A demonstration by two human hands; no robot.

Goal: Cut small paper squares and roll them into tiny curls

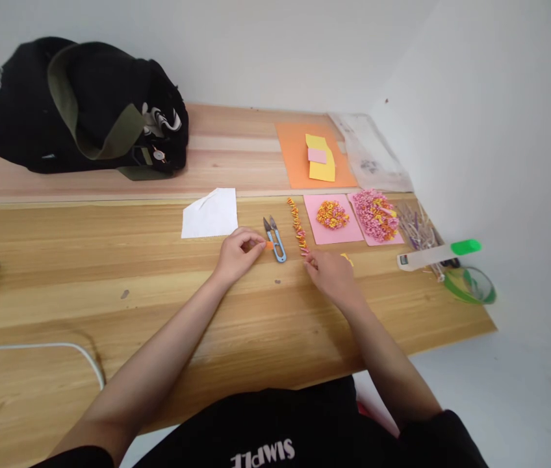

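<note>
My left hand [240,255] pinches a small orange paper piece [269,246] between thumb and fingertips. Just right of it lie blue-handled thread snips [275,240], blades pointing away from me. My right hand [331,276] has its fingertips closed at the near end of a row of small orange, yellow and pink curled pieces [297,224]; what is in that pinch is too small to make out. Beyond it, a pink paper square [310,218] bears a pile of orange and yellow curls [333,215]. A larger, mostly pink pile [375,214] sits on another pink sheet to the right.
A white paper [211,214] lies beyond my left hand. Orange and yellow sheets [292,159] and a clear plastic bag [373,153] are farther back. A black bag [95,107] stands back left. A green tape roll [470,286] and white-green strip [431,255] sit at the right edge.
</note>
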